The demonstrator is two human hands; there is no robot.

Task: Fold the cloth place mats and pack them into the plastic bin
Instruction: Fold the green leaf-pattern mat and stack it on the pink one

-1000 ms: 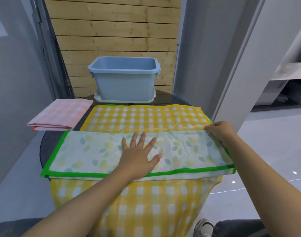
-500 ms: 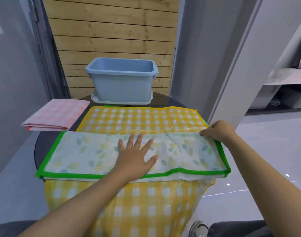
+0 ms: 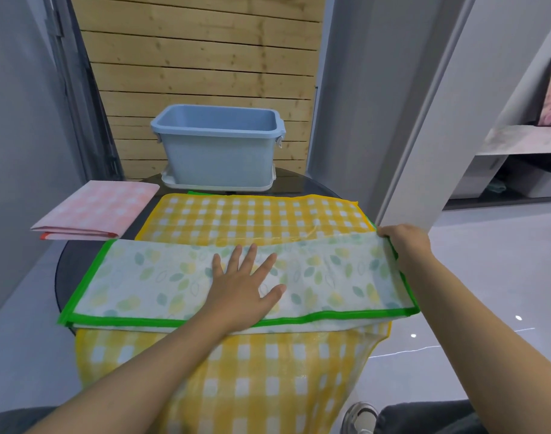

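Note:
A white leaf-print mat with a green border (image 3: 149, 283) lies folded lengthwise across the near part of the round table. My left hand (image 3: 242, 286) presses flat on its middle with fingers spread. My right hand (image 3: 405, 241) pinches the mat's far right corner. Under it a yellow checked mat (image 3: 252, 217) is spread out and hangs over the table's near edge. A pink checked mat (image 3: 95, 211) lies folded at the left. The blue plastic bin (image 3: 219, 151) stands open at the back of the table.
The dark round table (image 3: 61, 277) shows at the left edge. A wood-slat wall (image 3: 199, 57) rises behind the bin, and a grey pillar (image 3: 424, 120) stands close on the right. My shoe (image 3: 358, 418) is on the grey floor below right.
My right hand has lifted the mat's right corner slightly and shifted it a little outward. My left hand stays pressed flat on the middle.

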